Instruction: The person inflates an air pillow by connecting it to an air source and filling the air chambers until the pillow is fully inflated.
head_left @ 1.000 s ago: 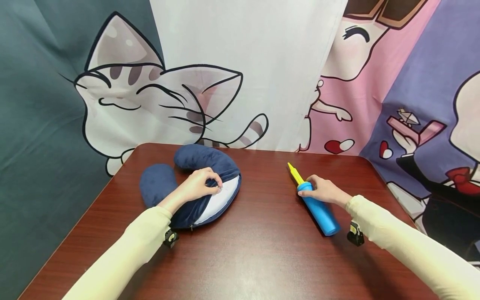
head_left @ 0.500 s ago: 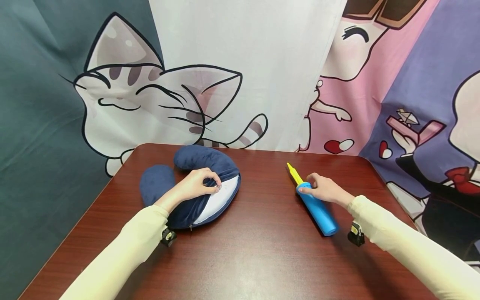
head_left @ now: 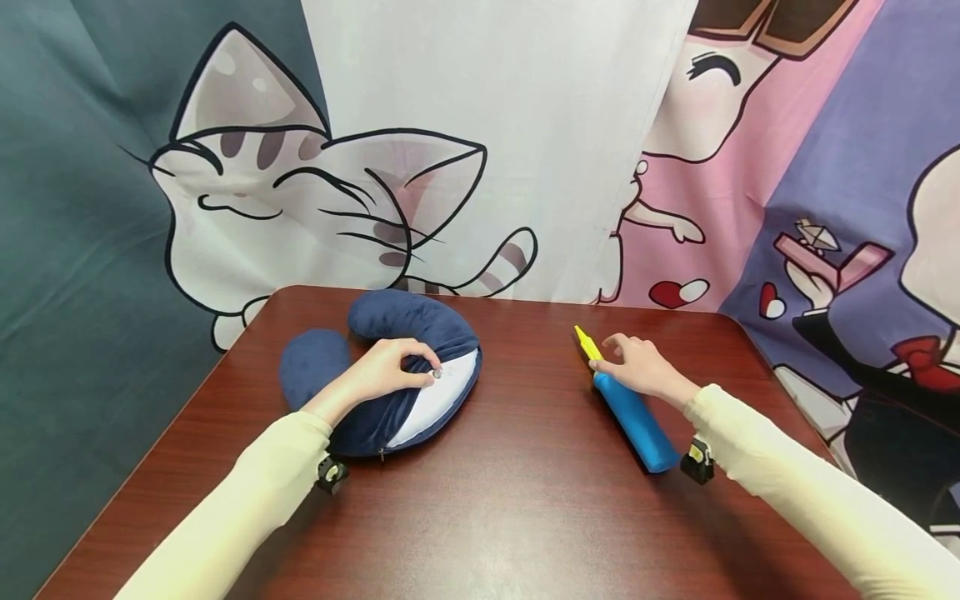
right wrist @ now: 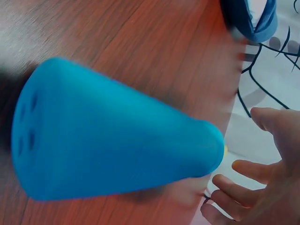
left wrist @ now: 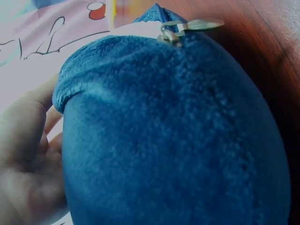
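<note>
A navy plush neck pillow lies on the left of the table, its cover unzipped so that the white inner bladder shows. Over that white part, my left hand pinches a small clear valve between thumb and forefinger. The left wrist view has the plush cover and its zipper pull in front of this hand. To the right lies a blue hand pump with a yellow nozzle. My right hand hovers over the pump's nozzle end, fingers spread and holding nothing.
Both things lie on a dark red-brown wooden table. Cloth with cartoon cats and figures hangs right behind its far edge. A small dark camera is worn at each wrist.
My right hand has let go of the pump, lifting a little and spreading its fingers. The left hand stays at the valve with barely any shift. Pillow and pump lie as before.
</note>
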The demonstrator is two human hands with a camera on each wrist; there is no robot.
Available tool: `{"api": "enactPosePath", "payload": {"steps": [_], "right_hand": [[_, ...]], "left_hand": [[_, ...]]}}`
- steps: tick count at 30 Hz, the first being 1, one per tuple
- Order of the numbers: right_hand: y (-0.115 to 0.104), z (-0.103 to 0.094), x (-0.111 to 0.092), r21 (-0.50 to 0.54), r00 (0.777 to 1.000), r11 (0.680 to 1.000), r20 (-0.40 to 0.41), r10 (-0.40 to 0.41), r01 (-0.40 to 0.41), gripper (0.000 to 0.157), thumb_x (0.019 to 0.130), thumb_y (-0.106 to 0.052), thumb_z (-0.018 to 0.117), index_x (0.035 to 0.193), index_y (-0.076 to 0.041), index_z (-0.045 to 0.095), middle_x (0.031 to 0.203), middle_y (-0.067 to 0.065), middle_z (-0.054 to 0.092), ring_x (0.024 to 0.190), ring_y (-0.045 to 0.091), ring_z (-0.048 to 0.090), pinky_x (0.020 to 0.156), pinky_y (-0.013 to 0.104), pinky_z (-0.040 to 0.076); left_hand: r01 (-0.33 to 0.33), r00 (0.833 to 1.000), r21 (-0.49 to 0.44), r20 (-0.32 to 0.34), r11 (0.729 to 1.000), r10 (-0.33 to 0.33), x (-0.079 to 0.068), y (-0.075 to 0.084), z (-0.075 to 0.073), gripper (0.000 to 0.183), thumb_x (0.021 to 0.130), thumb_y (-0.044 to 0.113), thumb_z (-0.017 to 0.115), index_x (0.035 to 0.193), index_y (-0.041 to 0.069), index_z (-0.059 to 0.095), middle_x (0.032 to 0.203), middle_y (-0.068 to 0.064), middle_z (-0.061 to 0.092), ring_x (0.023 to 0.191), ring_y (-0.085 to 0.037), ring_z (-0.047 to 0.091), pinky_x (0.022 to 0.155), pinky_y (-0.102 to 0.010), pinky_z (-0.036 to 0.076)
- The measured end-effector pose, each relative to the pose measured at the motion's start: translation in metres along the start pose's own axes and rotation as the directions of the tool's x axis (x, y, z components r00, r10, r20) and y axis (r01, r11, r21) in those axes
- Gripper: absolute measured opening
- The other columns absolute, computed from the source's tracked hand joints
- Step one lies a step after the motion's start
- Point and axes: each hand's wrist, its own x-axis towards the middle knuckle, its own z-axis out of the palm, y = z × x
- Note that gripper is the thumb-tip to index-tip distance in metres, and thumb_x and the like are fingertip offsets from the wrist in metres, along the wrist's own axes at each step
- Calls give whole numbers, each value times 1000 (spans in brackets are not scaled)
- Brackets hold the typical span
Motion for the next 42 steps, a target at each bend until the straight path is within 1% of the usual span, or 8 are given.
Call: {"api": "enactPosePath", "payload": {"steps": [5, 9, 15, 21, 28, 34, 37, 42], "right_hand": [[-11, 4, 6, 40, 999, 999, -11, -36, 36, 64, 96, -44, 59, 137, 4, 48, 124, 28, 59, 113, 40, 56, 91, 50, 53], [-24, 5, 6, 66, 998, 996, -19, -66, 67, 63, 96, -43, 59, 137, 3, 49, 126, 29, 59, 117, 41, 55, 95, 53, 50], [-38, 8, 4, 117, 993, 987, -50, -103, 108, 56, 96, -40, 61, 134, 1, 53, 128, 27, 60, 119, 41, 56, 98, 54, 47], [-47, 15, 2, 154, 982, 973, -107, -155, 170, 45, 94, -33, 66, 129, -5, 59, 123, 22, 66, 112, 36, 63, 95, 51, 51], [-66, 20, 2, 206, 961, 945, -166, -222, 254, 34, 92, -26, 70, 121, -9, 65, 118, 17, 70, 110, 33, 65, 94, 52, 51], [-82, 28, 8, 267, 959, 926, -165, -229, 267, 33, 92, -25, 71, 121, -9, 66, 116, 12, 72, 110, 29, 67, 95, 48, 52], [-90, 33, 10, 303, 964, 917, -146, -224, 260, 34, 92, -24, 70, 122, -10, 65, 118, 11, 71, 111, 27, 66, 96, 46, 52], [-102, 41, 16, 368, 963, 890, -139, -233, 268, 32, 93, -24, 70, 121, -11, 66, 118, 9, 71, 111, 25, 66, 99, 47, 52]], "left_hand": [[-14, 1000, 10, 5, 1000, 14, -3, -1, -2, 20, 85, 22, 77, 105, 23, 73, 106, 0, 71, 87, -23, 55, 79, -32, 41], [-28, 999, -2, 27, 1000, 28, -3, -1, -2, 23, 86, 20, 76, 108, 23, 71, 108, 1, 68, 93, -21, 55, 83, -34, 41], [-64, 997, 4, 35, 998, 64, 0, 2, 0, 24, 86, 19, 76, 109, 24, 70, 100, 2, 66, 82, -19, 51, 75, -30, 40], [-74, 996, 0, 58, 997, 74, 3, 10, 4, 26, 86, 22, 77, 111, 25, 70, 97, 2, 64, 74, -16, 49, 71, -28, 40], [-81, 995, 24, 63, 996, 79, 8, 17, 8, 29, 87, 26, 76, 114, 26, 69, 110, 3, 62, 71, -12, 47, 70, -28, 41], [-64, 996, 2, 65, 998, 64, 7, 14, 7, 33, 86, 26, 78, 117, 24, 68, 107, -3, 58, 75, -19, 50, 69, -26, 42], [-77, 995, -11, 67, 997, 78, 6, 10, 6, 39, 84, 26, 79, 120, 22, 65, 103, -6, 56, 78, -22, 51, 70, -26, 41], [-83, 993, -35, 86, 996, 86, 4, 7, 3, 45, 83, 27, 80, 123, 20, 62, 100, -6, 57, 74, -17, 48, 69, -25, 40]]}}
